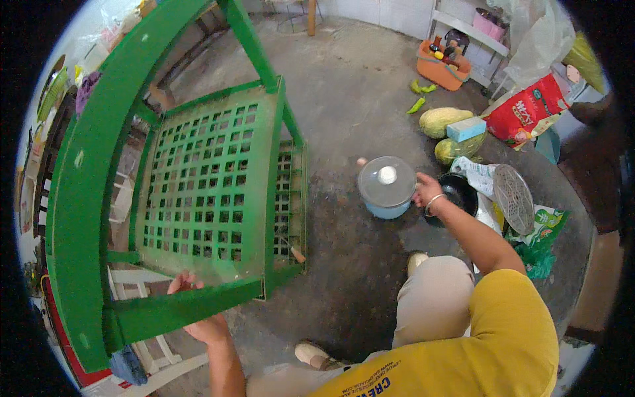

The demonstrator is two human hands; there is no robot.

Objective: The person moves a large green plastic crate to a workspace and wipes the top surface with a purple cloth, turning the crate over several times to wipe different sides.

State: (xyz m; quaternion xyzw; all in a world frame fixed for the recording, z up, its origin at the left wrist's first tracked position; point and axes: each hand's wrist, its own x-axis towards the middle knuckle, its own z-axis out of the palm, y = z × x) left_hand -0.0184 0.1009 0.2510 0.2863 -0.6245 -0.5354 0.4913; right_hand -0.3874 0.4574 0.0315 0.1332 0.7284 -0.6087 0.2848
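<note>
On the left stands a green rack (pixel 205 132) with perforated shelves, tilted in the view. My left hand (pixel 208 324) is closed round its lower green rail, fingertips showing above the rail and the palm partly hidden behind it. To the right, on the dark floor, is a light blue pot (pixel 389 211) covered by a clear lid (pixel 377 195) with a round white knob (pixel 387 175). My right hand (pixel 426 190) grips the pot at its right side; the handle there is hidden by the fingers. A bangle circles that wrist.
Right of the pot are a black bowl (pixel 461 192), a round metal strainer (pixel 512 197) and green plastic bags (pixel 537 248). Beyond lie squashes (pixel 440 122), a blue box (pixel 466 128), green peppers (pixel 417 104), an orange basket (pixel 440 74) and a red sack (pixel 526 109).
</note>
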